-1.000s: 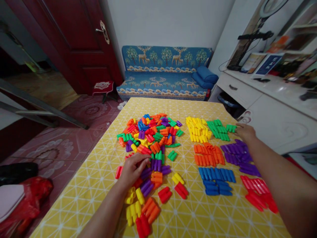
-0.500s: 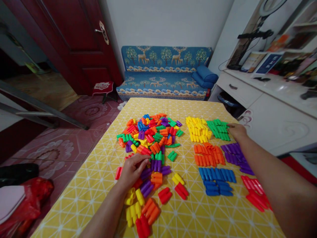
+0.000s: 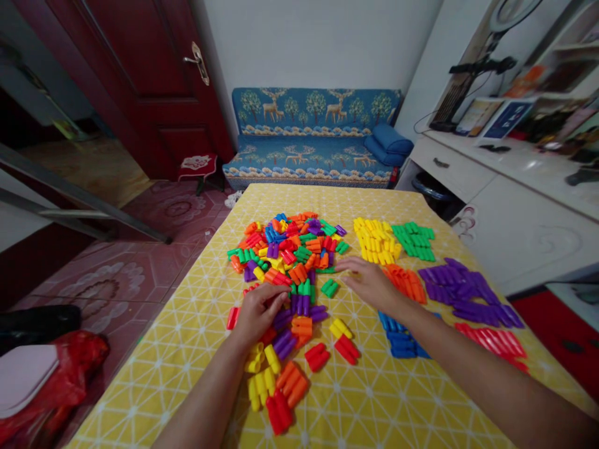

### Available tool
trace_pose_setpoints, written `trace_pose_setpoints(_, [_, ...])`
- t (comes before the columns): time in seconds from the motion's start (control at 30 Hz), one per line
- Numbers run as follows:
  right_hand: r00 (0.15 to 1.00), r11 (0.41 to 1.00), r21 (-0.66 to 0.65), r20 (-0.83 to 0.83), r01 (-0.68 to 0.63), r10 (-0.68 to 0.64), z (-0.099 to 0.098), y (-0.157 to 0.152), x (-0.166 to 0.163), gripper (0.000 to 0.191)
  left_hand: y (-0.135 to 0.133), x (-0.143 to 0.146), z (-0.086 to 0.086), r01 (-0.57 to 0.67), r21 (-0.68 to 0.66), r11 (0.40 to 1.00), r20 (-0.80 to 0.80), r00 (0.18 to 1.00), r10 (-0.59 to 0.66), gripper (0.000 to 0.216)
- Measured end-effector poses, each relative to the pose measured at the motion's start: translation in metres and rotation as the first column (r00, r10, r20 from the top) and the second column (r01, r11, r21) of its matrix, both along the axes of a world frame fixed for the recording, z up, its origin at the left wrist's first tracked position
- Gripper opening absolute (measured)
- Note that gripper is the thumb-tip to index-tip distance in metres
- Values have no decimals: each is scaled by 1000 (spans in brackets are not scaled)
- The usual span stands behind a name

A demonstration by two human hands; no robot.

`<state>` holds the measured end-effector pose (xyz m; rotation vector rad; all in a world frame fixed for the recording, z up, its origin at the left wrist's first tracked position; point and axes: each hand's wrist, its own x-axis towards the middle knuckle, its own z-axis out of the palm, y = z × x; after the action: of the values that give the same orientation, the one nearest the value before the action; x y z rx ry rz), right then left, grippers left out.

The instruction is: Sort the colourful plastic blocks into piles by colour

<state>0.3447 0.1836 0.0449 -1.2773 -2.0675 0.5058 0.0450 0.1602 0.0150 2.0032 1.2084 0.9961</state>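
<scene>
Several bullet-shaped plastic building blocks in mixed colours form a loose pile (image 3: 285, 255) on the left half of the table. At its near side my left hand (image 3: 262, 310) is closed, thumb and fingers together, close by green and purple blocks (image 3: 300, 302); what it holds, if anything, is hidden. My right hand (image 3: 367, 280) reaches in from the right with fingers extended, their tips at the end of a flat-lying green block (image 3: 326, 270). A separate green block (image 3: 330, 287) lies just below those fingertips. Red blocks (image 3: 317, 357) and orange blocks (image 3: 292, 383) lie nearer to me.
Sorted groups lie on the right: yellow (image 3: 377, 240), green (image 3: 414, 240), orange (image 3: 407, 282), purple (image 3: 461, 290), blue (image 3: 405, 343) and red (image 3: 491, 340). A yellow patterned cloth (image 3: 369, 411) covers the table. Beyond stands a blue sofa (image 3: 304, 149); a white cabinet (image 3: 528, 212) is at the right.
My right hand has moved left from the sorted green group to the edge of the mixed pile. My left hand stays closed at nearly the same place. The view has shifted slightly.
</scene>
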Motion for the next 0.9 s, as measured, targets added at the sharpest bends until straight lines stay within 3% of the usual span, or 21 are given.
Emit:
trace_pose_setpoints(0.07, [983, 1000, -12, 180, 18, -15, -8, -18, -29, 38, 0, 0, -2, -1, -1, 1000, 4, 1000, 1, 25])
trace_pose_setpoints(0.17, [925, 983, -3, 339, 183, -171, -18, -29, -51, 59, 1, -1, -2, -2, 0, 1000, 8, 1000, 2, 25])
trace_pose_setpoints(0.4, [917, 972, 25, 327, 232, -227, -15, -38, -58, 27, 1, 0, 0, 4, 9, 1000, -8, 1000, -4, 25])
trace_pose_setpoints(0.63, [910, 965, -32, 340, 261, -235, -18, -39, -54, 39, 0, 1, 0, 5, 13, 1000, 12, 1000, -5, 24])
trace_pose_setpoints(0.9, [907, 926, -63, 238, 373, -349, -16, -44, -61, 12, 1, 1, -1, 9, 1, 1000, 8, 1000, -9, 25])
